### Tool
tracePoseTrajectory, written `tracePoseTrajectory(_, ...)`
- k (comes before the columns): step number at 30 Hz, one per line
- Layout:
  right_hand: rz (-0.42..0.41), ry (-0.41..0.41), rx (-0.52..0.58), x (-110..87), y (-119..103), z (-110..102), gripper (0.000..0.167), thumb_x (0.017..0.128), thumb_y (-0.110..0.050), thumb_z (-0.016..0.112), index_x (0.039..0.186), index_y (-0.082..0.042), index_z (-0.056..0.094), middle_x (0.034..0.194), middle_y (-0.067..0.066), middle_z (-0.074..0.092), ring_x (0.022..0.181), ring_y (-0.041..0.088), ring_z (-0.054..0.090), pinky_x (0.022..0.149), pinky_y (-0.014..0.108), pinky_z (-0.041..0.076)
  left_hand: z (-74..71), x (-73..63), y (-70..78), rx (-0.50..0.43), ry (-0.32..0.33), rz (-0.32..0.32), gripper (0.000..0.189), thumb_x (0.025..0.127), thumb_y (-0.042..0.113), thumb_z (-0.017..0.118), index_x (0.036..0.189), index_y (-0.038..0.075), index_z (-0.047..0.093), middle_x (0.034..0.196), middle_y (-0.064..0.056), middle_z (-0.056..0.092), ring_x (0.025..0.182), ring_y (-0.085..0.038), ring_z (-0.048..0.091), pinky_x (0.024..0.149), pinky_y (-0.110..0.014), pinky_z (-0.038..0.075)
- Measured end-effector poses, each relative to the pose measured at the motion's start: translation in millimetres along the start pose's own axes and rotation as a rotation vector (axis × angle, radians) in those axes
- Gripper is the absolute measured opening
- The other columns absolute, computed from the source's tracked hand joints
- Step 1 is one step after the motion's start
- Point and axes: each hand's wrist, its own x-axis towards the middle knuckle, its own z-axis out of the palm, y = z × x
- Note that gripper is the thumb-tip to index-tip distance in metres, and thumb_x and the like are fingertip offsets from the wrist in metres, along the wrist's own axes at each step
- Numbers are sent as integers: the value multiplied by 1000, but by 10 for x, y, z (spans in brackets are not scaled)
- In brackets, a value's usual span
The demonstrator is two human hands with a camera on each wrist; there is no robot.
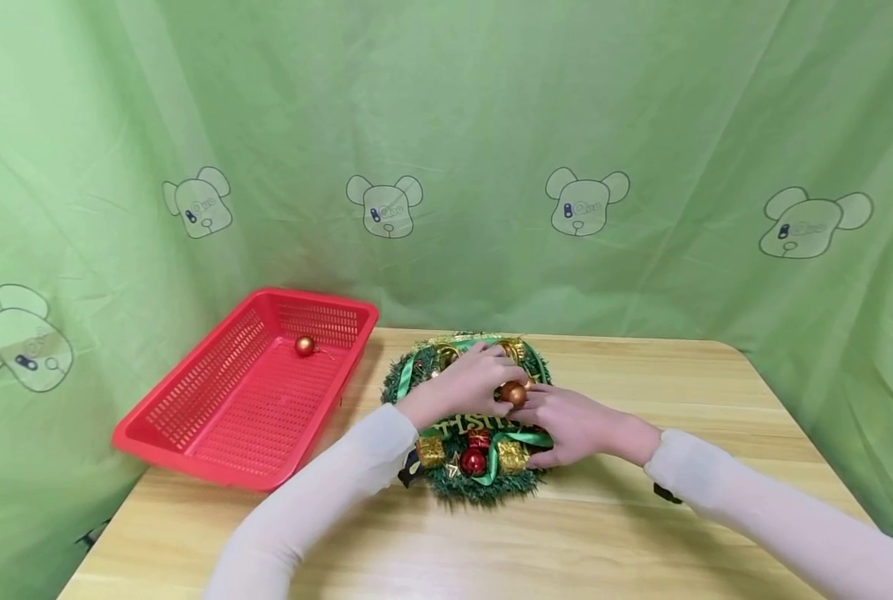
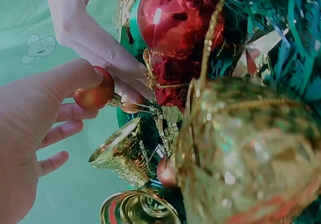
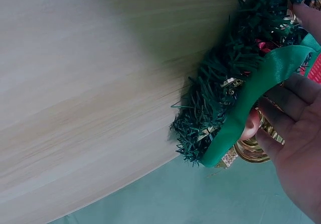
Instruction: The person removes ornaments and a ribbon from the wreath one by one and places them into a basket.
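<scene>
A Christmas wreath (image 1: 479,492) of green tinsel lies on the table, set with gold bells, gift boxes, a red ball and green ribbon. Over its middle, my left hand (image 1: 470,382) pinches a shiny copper-orange ball ornament (image 2: 94,89) between thumb and fingers. The ball's thin cord runs toward the wreath in the left wrist view. My right hand (image 1: 577,425) rests on the wreath's right side, fingers fairly straight beside the ball and thumb near a gold gift box (image 1: 513,457). In the right wrist view, its fingers lie behind the green ribbon (image 3: 251,101).
A red plastic basket (image 1: 213,358) stands left of the wreath, with one copper ball ornament (image 1: 305,345) inside at its far end. The wooden table (image 1: 641,533) reaches a green curtain (image 1: 484,275) at the back and sides. A dark object (image 1: 410,471) lies at the wreath's lower left edge.
</scene>
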Motion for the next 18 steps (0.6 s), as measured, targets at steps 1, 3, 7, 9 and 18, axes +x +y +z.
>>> tracePoseTrajectory(1,4,-2,2,1,3,-2,67,80,-52,80,127,-5,68,130,11,68,124,30,62,111,52,44,8,12,2,0,4,-1,44,87,36,79,127,20,70,124,6,72,117,-16,60,106,-40,44)
tracePoseTrajectory(3,10,-5,7,4,5,-8,65,80,-51,80,126,-5,69,127,10,69,120,28,64,109,50,46,16,37,2,-8,10,-10,42,88,36,78,126,20,70,124,6,72,117,-16,60,107,-40,44)
tracePoseTrajectory(7,22,-13,15,11,9,-16,63,80,-49,81,124,-5,69,124,9,70,119,29,63,106,49,49,18,94,-7,-20,21,-32,37,91,36,75,124,21,70,118,7,73,115,-15,60,108,-40,43)
tracePoseTrajectory(9,24,-15,17,11,9,-17,63,80,-49,80,124,-4,69,125,10,70,120,31,63,106,49,49,17,121,-11,-20,18,-40,35,92,37,74,123,21,70,115,8,73,113,-15,61,107,-40,43)
tracePoseTrajectory(18,1,-24,-4,5,0,12,66,83,-52,76,125,-2,68,125,11,71,121,29,64,110,50,46,64,138,-37,-7,-32,-97,37,94,37,72,127,21,67,123,6,71,118,-16,60,115,-44,39)
